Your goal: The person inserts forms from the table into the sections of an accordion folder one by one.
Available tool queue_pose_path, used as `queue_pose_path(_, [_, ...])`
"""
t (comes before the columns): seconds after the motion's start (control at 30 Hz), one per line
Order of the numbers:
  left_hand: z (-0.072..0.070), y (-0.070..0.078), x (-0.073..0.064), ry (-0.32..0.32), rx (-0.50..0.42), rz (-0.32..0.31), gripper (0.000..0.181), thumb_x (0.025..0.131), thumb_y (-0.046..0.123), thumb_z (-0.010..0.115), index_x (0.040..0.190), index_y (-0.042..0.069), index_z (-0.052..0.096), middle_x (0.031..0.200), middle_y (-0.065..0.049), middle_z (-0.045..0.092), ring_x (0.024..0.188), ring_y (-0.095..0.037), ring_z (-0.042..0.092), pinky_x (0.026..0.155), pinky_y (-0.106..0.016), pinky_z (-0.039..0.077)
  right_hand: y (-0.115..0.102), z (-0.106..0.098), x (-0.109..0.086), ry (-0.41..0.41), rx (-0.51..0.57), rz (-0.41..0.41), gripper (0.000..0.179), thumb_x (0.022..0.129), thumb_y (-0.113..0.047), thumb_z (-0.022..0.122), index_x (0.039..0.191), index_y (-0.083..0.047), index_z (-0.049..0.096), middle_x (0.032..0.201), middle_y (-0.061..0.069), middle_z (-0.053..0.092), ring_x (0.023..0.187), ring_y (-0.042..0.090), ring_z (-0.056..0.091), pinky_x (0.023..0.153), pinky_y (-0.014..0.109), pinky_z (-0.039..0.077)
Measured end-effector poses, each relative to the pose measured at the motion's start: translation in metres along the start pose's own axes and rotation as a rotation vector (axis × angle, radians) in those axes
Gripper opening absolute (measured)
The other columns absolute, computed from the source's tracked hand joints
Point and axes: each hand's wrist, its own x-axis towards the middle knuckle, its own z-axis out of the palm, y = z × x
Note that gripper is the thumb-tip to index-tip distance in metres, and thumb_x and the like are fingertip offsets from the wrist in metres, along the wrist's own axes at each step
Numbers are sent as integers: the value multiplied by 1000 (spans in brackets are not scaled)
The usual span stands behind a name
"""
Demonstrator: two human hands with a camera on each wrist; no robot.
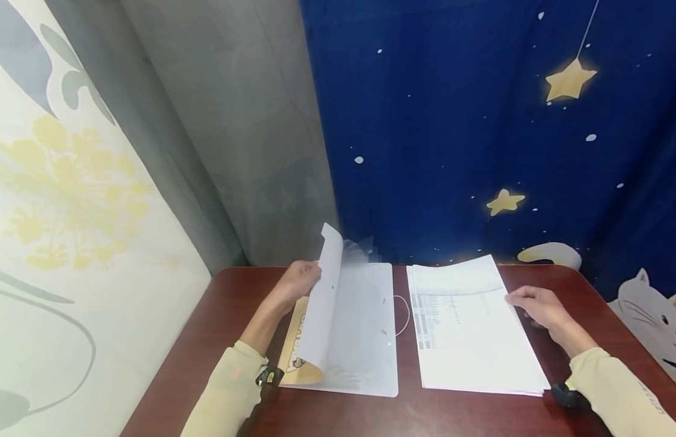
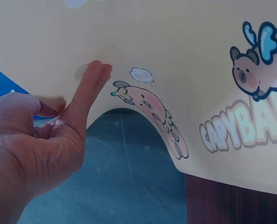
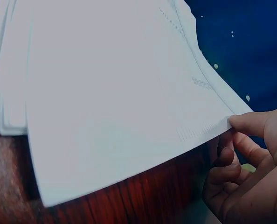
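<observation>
My left hand (image 1: 300, 280) pinches the edge of a folder's cover (image 1: 322, 315), which stands lifted and bent. In the left wrist view the cover's yellowish outside (image 2: 185, 51) carries capybara drawings and lettering; two fingers lie against it. Below it the folder (image 1: 365, 346) lies on the table with clear plastic sheets inside, some poking out past its top. My right hand (image 1: 541, 306) pinches the right edge of the top paper sheet (image 3: 106, 93) between thumb and fingers. That sheet belongs to a stack of printed white papers (image 1: 474, 346) to the folder's right.
Both lie on a dark red-brown table (image 1: 206, 364). A white elastic cord (image 1: 407, 315) loops out from the folder's right side. Behind the table hang a grey curtain (image 1: 234, 121) and a blue star-patterned curtain (image 1: 436, 121); a pale patterned one (image 1: 70, 243) hangs at left.
</observation>
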Motion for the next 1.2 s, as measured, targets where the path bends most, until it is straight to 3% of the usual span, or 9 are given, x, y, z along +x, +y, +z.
queue_pose_path(0.17, [0,1,0,-13,-7,1,41,102,16,44,122,-5,73,100,-15,79,74,-14,74,75,-38,62,-1,1,-3,47,6,-35,39,108,-38,55,113,-1,65,92,4,65,86,21,57,66,32,49])
queue_pose_path(0.37, [0,0,0,-9,-7,2,40,103,16,44,116,-5,74,100,-15,78,74,-14,74,73,-34,62,-4,2,-7,111,-3,-58,34,109,-29,54,116,3,63,81,5,63,68,17,56,56,32,48])
queue_pose_path(0.53, [0,0,-1,-4,-3,-3,38,102,16,44,110,-5,74,91,-12,77,72,-14,73,72,-33,61,-5,2,-9,163,-25,-63,38,109,-29,54,116,6,65,103,20,71,85,22,59,66,29,46])
queue_pose_path(0.63, [0,0,-1,-4,-2,-6,38,102,17,44,110,-5,74,90,-11,77,72,-15,73,73,-33,61,-6,-1,-10,165,6,-66,41,110,-31,54,119,8,65,110,23,72,88,20,62,68,27,49])
queue_pose_path(0.8, [1,0,-2,-6,2,-10,38,103,17,44,111,-4,74,91,-12,77,74,-15,73,74,-34,61,-11,-7,-13,119,101,-31,47,110,-32,53,127,11,61,99,8,73,81,10,64,66,28,55])
queue_pose_path(0.97, [2,1,-2,4,11,-16,37,103,18,44,105,-3,75,91,-11,77,74,-16,73,76,-37,61,-20,-12,-18,73,192,-5,50,111,-36,52,132,8,58,93,-5,71,81,9,67,69,30,59])
queue_pose_path(1.2, [3,3,-2,12,13,-22,35,101,16,44,98,-3,72,86,-9,74,73,-15,71,76,-37,60,-44,-15,-27,45,303,-23,37,107,-41,59,117,-6,65,87,-15,69,81,9,69,70,32,61])
